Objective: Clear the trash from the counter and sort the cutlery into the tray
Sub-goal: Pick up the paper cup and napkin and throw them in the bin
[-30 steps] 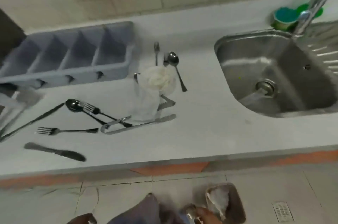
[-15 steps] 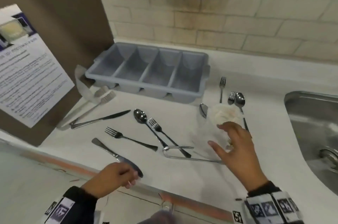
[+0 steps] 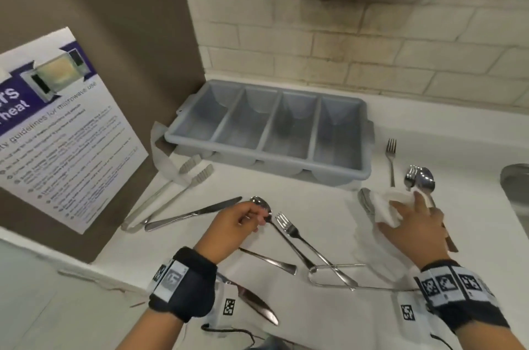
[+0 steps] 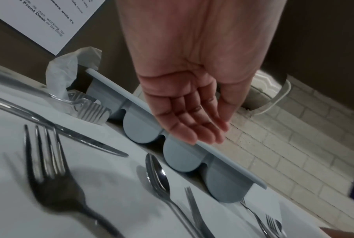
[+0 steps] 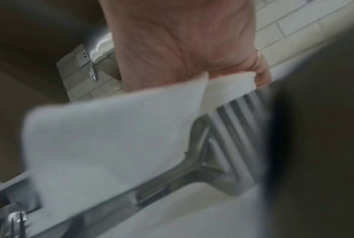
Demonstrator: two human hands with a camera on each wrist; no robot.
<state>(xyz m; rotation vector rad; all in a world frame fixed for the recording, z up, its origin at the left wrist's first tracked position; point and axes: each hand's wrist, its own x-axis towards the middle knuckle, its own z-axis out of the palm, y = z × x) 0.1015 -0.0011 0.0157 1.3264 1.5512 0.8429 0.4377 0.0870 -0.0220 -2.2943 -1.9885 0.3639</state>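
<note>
A grey four-compartment cutlery tray (image 3: 286, 163) stands at the back of the white counter, with nothing in it. My left hand (image 3: 256, 221) hovers with relaxed fingers just over a spoon (image 3: 259, 203) and holds nothing; the left wrist view shows the bare palm (image 4: 192, 125) above that spoon (image 4: 157, 173). My right hand (image 3: 400, 211) grips a crumpled white napkin (image 3: 385, 208), seen close up in the right wrist view (image 5: 115, 136). Loose forks (image 3: 289, 228), knives (image 3: 197, 212) and more spoons (image 3: 426, 181) lie scattered about.
Metal tongs (image 3: 337, 278) lie near the front edge, and a second pair (image 3: 169, 195) lies left of the tray beside crumpled wrap (image 3: 160, 149). A brown panel with a poster (image 3: 57, 126) closes off the left side. The sink (image 3: 515, 178) starts at the right.
Both hands came up over the counter. The left moved from the front edge forward to the spoon. The right settled onto the napkin and took hold of it.
</note>
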